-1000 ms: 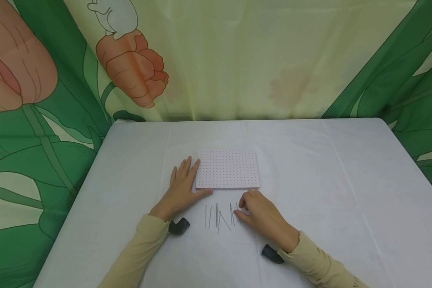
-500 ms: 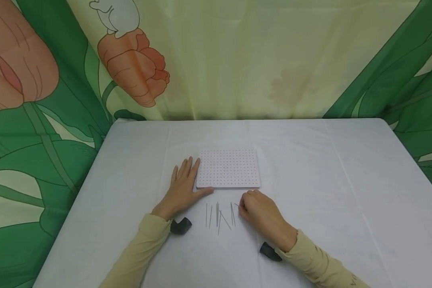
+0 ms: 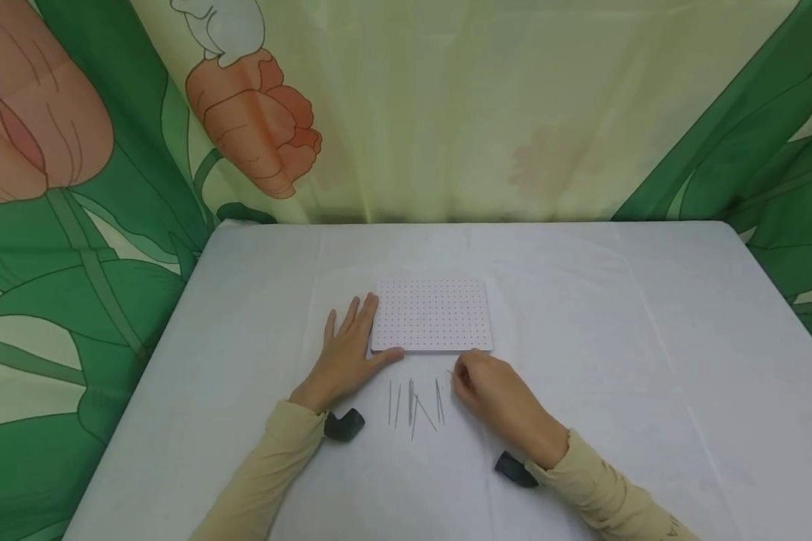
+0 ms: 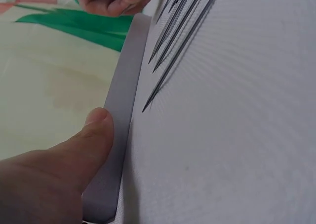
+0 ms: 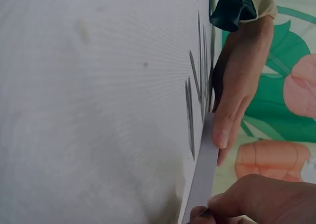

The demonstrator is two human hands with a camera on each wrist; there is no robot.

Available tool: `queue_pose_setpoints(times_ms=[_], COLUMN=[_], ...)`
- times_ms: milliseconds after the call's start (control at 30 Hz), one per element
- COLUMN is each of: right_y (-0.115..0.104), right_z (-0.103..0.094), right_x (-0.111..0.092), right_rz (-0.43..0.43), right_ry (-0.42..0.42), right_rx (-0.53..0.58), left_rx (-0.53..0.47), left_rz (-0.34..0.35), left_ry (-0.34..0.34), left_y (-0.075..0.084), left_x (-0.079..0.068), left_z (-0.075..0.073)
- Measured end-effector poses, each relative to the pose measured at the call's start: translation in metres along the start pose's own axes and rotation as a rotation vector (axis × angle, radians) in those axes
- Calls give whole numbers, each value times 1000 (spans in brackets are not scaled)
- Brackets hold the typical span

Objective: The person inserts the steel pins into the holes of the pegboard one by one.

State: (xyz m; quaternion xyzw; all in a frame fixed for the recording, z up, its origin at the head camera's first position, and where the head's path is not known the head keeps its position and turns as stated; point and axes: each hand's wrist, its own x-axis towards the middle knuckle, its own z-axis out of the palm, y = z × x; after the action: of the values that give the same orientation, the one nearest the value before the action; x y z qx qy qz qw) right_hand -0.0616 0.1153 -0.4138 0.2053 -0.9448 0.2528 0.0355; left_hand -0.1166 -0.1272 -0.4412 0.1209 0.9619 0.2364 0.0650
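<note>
A white board [image 3: 433,315] with rows of small holes lies on the table. My left hand [image 3: 341,355] rests at its left side with the fingers straight, and its thumb [image 4: 99,132] touches the front edge. Several thin metal needles [image 3: 411,406] lie loosely side by side in front of the board. My right hand [image 3: 501,394] is at the board's front right corner, with thumb and fingertips pinched together. A short, thin bit of a needle [image 3: 449,372] sticks out from that pinch; most of it is hidden by the fingers.
A white cloth [image 3: 616,361] covers the table. Behind the far edge hangs a printed curtain [image 3: 446,113]. A black device [image 3: 345,425] sits at the left cuff and another [image 3: 516,469] at the right cuff.
The right hand has closed its thumb and fingers on the rightmost needle and picked it up, then shifted slightly toward the board. The left hand has kept its place, its fingers drawing slightly together.
</note>
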Motion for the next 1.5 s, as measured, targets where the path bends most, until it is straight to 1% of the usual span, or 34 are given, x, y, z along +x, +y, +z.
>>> queue_pose_setpoints(times_ms=[133, 233, 400, 500, 667, 833, 933, 1067, 1167, 1300, 1500], right_y=[2, 4, 7, 9, 12, 15, 17, 18, 20, 23, 26], right_z=[-1, -2, -4, -6, -9, -10, -12, -17, -22, -27, -31], right_x=[2, 2, 3, 4, 5, 8, 10, 16, 21, 29, 43], right_rz=[1, -15, -73, -99, -116, -131, -151, -163, -162, -167, -156], right_ry=[26, 58, 101, 106, 111, 138, 171, 209, 223, 227, 229], right_rx=[54, 82, 82, 86, 106, 107, 100, 121, 141, 155, 209], left_rx=[-3, -9, -1, 12, 16, 13, 7, -6, -7, -4, -3], left_rz=[7, 12, 12, 13, 4, 2, 11, 16, 6, -2, -1], left_ry=[2, 8, 1, -14, -40, -34, -10, 7, -6, -24, -25], left_y=[0, 1, 1, 2, 2, 2, 3, 5, 5, 5, 3], left_x=[0, 0, 0, 0, 0, 0, -1, -1, -1, -1, -1], left_z=[0, -1, -2, -3, -3, -2, -3, -4, -4, -4, -5])
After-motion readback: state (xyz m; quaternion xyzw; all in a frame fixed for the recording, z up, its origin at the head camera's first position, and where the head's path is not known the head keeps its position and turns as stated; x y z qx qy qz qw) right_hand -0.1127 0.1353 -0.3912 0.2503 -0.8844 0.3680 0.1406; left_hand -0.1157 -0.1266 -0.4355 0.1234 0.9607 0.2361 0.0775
